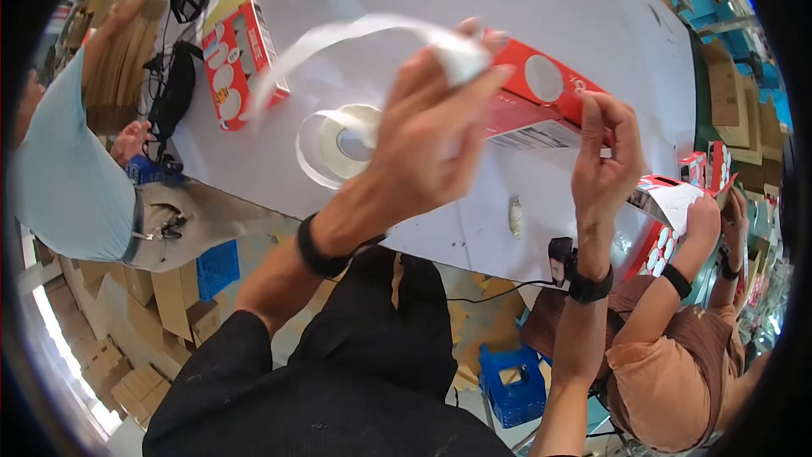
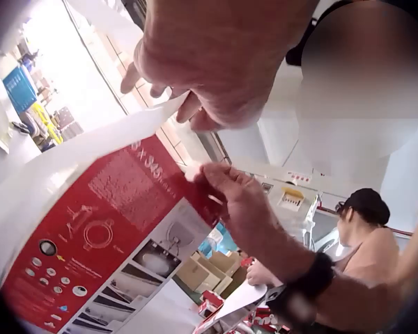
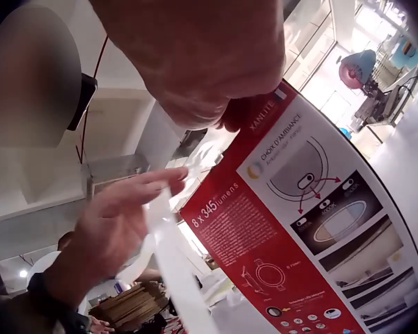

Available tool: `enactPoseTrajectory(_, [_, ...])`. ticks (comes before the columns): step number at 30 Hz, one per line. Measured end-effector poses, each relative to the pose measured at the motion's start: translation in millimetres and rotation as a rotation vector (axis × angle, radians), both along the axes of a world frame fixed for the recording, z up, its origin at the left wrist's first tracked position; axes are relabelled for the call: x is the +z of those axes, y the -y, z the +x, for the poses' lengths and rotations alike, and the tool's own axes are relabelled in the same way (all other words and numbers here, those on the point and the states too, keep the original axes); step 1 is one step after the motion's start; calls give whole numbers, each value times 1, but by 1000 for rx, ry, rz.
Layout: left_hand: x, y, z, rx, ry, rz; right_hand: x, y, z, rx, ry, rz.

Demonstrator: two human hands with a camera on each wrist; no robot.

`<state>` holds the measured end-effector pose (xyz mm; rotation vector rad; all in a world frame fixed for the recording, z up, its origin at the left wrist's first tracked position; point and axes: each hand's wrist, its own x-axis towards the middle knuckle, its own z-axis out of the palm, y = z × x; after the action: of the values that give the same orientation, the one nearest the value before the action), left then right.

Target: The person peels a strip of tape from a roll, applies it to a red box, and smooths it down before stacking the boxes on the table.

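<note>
A red light-fixture box (image 1: 550, 89) is tilted over the table in front of me, its printed side filling much of both wrist views. My right hand (image 1: 607, 152) pinches the box's near right edge. To its left, my left hand (image 1: 431, 127) is blurred in the head view and pinches a white strip (image 1: 355, 30). This strip loops away to the left, near a white roll (image 1: 331, 148) on the table. In the right wrist view, a small clear piece (image 3: 203, 161) shows between the left fingertips and the box.
Another red box (image 1: 241, 63) stands at the table's left. A small tube-like item (image 1: 516, 216) lies near the front edge. On the right, a person in orange (image 1: 677, 364) handles boxes; a person in light blue (image 1: 72, 178) stands left. A blue crate (image 1: 512, 385) is below.
</note>
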<state>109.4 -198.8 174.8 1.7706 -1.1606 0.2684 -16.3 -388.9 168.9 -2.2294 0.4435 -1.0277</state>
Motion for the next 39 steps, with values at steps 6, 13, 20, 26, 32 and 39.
enactPoseTrajectory(6, [-51,73,-10,35,2,-66,-17,11,-8,12,56,-101])
enactPoseTrajectory(13, [-57,78,-10,41,33,-155,-10,23,-3,57,58,-392])
enactPoseTrajectory(20, [-59,78,-8,15,20,-166,-15,29,-5,166,25,-465])
enactPoseTrajectory(26, [-59,75,-1,19,24,-169,-16,29,0,202,3,-495])
enactPoseTrajectory(32, [-64,78,2,26,14,-222,-14,25,0,221,-61,-581])
enactPoseTrajectory(39, [-63,76,6,8,24,-190,-23,17,-5,175,-89,-566])
